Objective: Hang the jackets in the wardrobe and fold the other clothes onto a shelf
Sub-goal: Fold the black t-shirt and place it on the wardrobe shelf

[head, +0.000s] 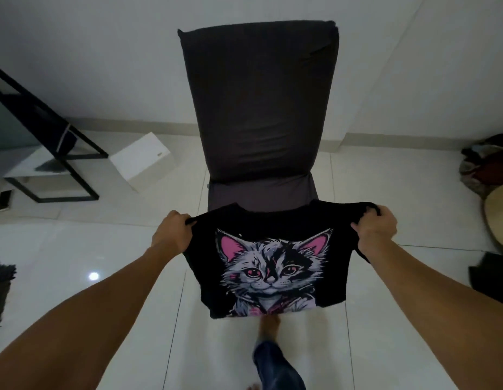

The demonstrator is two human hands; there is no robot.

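A black T-shirt with a grey and pink cat print hangs spread out in front of me, print facing me. My left hand grips its left shoulder and my right hand grips its right shoulder, both with fingers curled round the cloth. The shirt hangs above the white tiled floor, just in front of a dark upholstered chair. No wardrobe or shelf is in view.
A black-framed mirror leans at the left beside a white box. A phone lies on the floor at far left. A heap of clothes and a round wooden thing sit at the right. My foot is below the shirt.
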